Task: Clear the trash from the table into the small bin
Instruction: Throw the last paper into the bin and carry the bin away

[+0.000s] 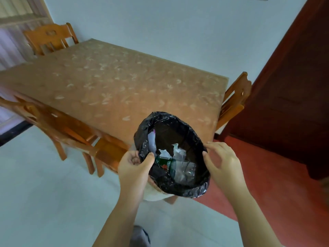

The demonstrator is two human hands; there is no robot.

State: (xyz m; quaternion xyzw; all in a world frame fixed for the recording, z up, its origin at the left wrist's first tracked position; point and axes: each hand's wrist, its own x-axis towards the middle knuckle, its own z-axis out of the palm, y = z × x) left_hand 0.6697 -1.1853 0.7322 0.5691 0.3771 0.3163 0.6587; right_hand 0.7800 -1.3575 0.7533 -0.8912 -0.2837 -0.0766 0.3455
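A small bin (153, 193) lined with a black plastic bag (188, 189) hangs in front of the table's near corner. Inside lie a clear plastic bottle (179, 169) with a green label, crumpled white paper (164, 153) and other wrappers. My left hand (134, 168) grips the bin's left rim, thumb over the bag's edge. My right hand (222, 161) touches the right rim with its fingertips, fingers loosely curved. The table (114, 82), covered in a tan leaf-patterned cloth, shows nothing on its top.
Wooden chairs stand at the table: one at the far left (49, 38), one at the near left (58, 129), one at the right (233, 100). A dark red door (292, 90) and a red floor strip (267, 184) lie to the right. Pale tiled floor (44, 193) spreads below.
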